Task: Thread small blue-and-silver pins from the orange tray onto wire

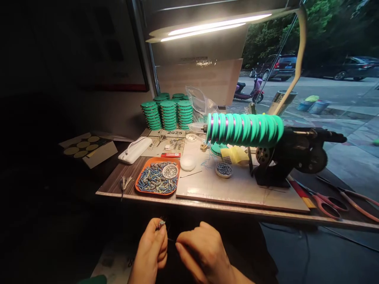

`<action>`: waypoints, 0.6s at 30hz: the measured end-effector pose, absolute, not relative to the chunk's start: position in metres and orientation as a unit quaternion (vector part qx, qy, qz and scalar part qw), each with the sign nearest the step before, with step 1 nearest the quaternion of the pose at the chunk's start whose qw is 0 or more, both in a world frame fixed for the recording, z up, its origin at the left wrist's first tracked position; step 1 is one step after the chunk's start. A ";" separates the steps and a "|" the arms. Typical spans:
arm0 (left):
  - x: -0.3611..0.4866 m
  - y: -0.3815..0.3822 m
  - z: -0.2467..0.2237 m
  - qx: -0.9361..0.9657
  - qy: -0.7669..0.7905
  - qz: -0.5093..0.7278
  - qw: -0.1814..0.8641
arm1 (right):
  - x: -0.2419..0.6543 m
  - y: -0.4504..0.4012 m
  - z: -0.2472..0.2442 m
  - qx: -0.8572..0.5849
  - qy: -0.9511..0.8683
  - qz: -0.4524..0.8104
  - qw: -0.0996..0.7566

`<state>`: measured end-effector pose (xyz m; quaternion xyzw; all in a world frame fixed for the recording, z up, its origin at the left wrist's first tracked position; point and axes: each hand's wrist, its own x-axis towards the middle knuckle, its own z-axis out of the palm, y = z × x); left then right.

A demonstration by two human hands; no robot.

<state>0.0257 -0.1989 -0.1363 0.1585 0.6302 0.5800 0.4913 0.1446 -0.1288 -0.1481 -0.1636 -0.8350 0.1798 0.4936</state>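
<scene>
In front of the table edge, my left hand (152, 245) is closed, thumb against the bent fingers. A small greyish piece (160, 224) shows at the thumb tip, too small to name. Close by on the right, my right hand (204, 248) is closed in a pinch. A faint thin line seems to run between the hands, and what the right fingers hold is hidden. Nearest to them on the table lies an orange tray (136, 188) of small grey and blue cylindrical pieces, with a round dish (164, 176) of tiny silvery bits inside it.
A hand-cranked winder (272, 165) carries a row of green foam spools (244, 128). Green spools (168, 114) stand stacked behind. A small dish of dark beads (224, 170), scissors (327, 205), pliers (352, 195), a white case (134, 150) and an overhead lamp (219, 25) surround the work board (213, 191).
</scene>
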 end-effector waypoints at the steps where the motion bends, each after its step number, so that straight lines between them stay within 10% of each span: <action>1: 0.026 -0.199 -0.138 0.161 0.638 0.575 0.486 | 0.144 -0.129 -0.149 -0.171 -0.836 0.188 0.486; 18: 0.024 -0.198 -0.144 0.165 0.617 0.567 0.520 | 0.141 -0.131 -0.153 -0.192 -0.833 0.285 0.433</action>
